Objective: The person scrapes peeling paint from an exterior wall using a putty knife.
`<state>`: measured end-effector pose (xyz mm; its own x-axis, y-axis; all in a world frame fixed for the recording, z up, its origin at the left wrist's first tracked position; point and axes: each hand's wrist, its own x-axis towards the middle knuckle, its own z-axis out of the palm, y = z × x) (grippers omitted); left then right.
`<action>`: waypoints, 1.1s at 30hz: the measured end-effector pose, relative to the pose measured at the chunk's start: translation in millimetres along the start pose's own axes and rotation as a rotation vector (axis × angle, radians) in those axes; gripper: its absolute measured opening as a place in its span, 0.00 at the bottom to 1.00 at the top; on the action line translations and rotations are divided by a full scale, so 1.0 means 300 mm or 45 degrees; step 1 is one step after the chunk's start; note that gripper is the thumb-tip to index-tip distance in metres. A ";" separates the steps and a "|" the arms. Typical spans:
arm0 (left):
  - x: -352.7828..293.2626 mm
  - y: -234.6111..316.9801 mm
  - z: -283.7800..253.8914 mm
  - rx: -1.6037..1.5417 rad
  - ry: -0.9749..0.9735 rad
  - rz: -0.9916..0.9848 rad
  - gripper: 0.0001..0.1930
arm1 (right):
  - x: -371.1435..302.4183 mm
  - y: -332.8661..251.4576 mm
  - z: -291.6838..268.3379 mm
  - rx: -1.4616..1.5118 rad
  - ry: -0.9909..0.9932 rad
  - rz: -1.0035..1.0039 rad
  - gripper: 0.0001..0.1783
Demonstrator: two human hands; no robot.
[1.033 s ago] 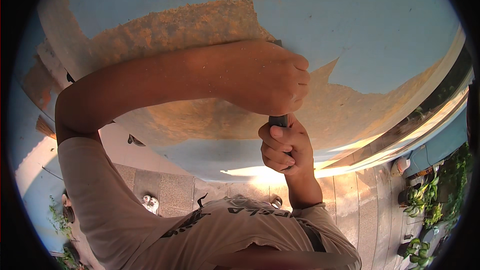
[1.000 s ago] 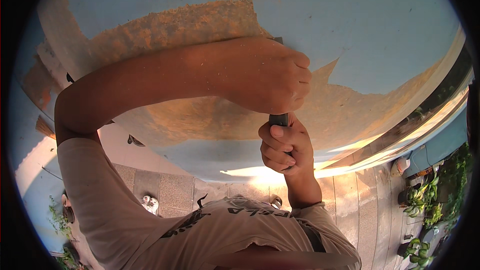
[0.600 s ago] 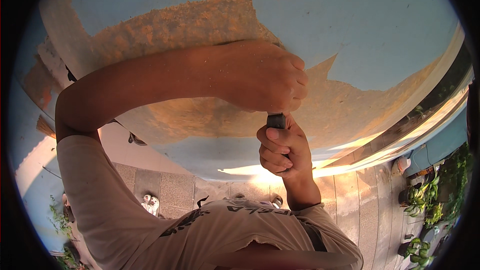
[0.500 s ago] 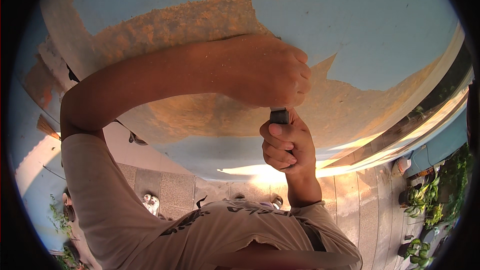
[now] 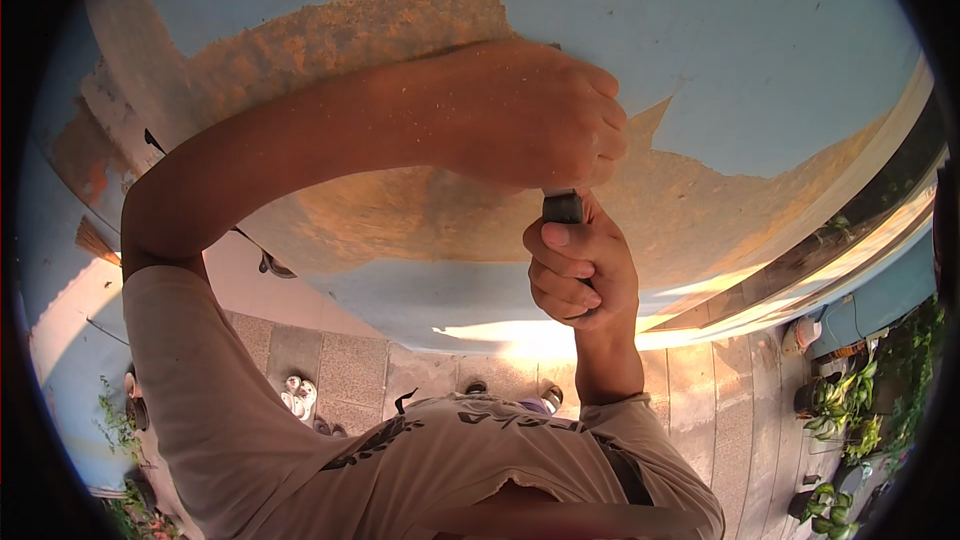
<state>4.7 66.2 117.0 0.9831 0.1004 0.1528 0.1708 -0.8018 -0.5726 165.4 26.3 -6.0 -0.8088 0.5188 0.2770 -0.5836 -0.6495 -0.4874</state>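
Ragged-edged blue paint [image 5: 740, 50] borders a rough, mottled brown patch [image 5: 400, 15]. In front of it, the right hand [image 5: 588, 270] grips a black-handled tool [image 5: 562, 207], a sliver of metal showing; the left hand [image 5: 555, 120] curls closed around its shaft, hiding most of it, the far end indistinct.

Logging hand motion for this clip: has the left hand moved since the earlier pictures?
Yes, upward in the picture: the left hand is now nearer the top corner of the bare brown patch.
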 end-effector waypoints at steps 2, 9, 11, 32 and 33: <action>-0.002 0.013 0.007 -0.008 -0.004 -0.008 0.07 | 0.007 -0.010 0.009 -0.011 0.006 -0.014 0.12; 0.001 0.034 0.006 -0.073 -0.019 0.021 0.06 | -0.044 0.008 0.028 0.024 0.067 0.037 0.15; 0.006 0.042 0.035 -0.084 0.018 0.036 0.06 | -0.030 0.024 -0.028 0.042 0.057 -0.062 0.23; 0.001 0.038 0.038 -0.085 0.056 -0.044 0.09 | -0.020 -0.013 -0.039 0.143 -0.046 -0.012 0.20; -0.002 0.038 0.041 -0.073 0.084 -0.044 0.09 | -0.024 -0.014 -0.037 0.143 -0.045 -0.014 0.20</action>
<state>6.9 64.2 100.5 0.9700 0.0907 0.2256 0.1985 -0.8314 -0.5191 174.6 31.5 -15.2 -0.8031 0.5076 0.3121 -0.5955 -0.7030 -0.3888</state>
